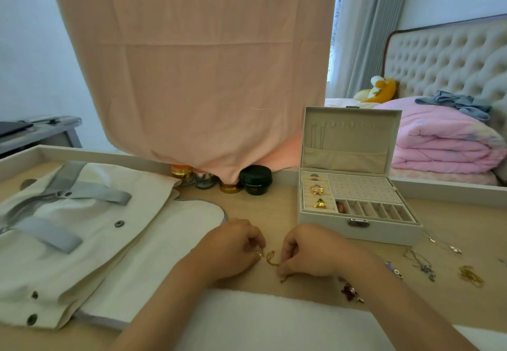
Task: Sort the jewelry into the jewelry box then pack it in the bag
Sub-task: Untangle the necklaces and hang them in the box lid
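At your far left the cream fabric bag with grey straps lies flat on the wooden table. Your left hand pinches one end of a thin gold chain, fingers curled tight; your right hand pinches the other end. Just beyond your right hand, the white jewelry box stands open, rings in its slots. Loose necklaces lie further right.

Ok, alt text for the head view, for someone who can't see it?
Both hands, left hand and right hand, pinch a thin gold chain on the table. An open jewelry box stands behind, a cream bag to the left, loose necklaces to the right.
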### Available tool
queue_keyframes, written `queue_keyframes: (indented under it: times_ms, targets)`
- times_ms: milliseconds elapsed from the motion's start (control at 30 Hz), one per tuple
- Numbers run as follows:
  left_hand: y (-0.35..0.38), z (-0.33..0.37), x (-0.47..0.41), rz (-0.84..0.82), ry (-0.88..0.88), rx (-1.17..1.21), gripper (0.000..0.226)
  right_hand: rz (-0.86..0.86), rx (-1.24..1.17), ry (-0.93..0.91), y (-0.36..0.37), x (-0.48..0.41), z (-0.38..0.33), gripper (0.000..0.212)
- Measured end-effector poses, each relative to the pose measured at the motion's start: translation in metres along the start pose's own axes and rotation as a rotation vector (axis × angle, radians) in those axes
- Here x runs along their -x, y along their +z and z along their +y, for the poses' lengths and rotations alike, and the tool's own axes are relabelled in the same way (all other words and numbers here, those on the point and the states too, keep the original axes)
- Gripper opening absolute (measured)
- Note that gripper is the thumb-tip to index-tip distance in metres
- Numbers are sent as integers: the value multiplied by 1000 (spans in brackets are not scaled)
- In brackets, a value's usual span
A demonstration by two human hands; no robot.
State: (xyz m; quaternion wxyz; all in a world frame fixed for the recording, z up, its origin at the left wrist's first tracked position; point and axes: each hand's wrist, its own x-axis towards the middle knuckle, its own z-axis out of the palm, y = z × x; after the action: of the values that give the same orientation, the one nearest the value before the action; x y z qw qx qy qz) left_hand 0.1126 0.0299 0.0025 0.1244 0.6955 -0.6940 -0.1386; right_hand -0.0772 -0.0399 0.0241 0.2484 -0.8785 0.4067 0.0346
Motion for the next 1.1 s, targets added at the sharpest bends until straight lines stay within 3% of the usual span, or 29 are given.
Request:
queue_keyframes:
  times_ms: [167, 267, 600, 767, 1100]
  targets:
    - [6, 17, -10, -15, 45, 54, 23, 52, -55, -62, -2, -4, 12, 7]
    - [4, 26, -18, -42, 12, 153, 21, 110, -121, -88, -3, -6, 17, 13]
    - [8, 34, -33, -128, -7, 884, 19, 209, -642, -120, -21, -3, 31, 9]
    - [8, 33, -34, -69, -31, 804, 10, 217, -664, -110, -24, -5, 36, 18]
    - [3, 34, -31, 51, -17, 762, 5, 47, -530, -76, -31, 1, 49, 6]
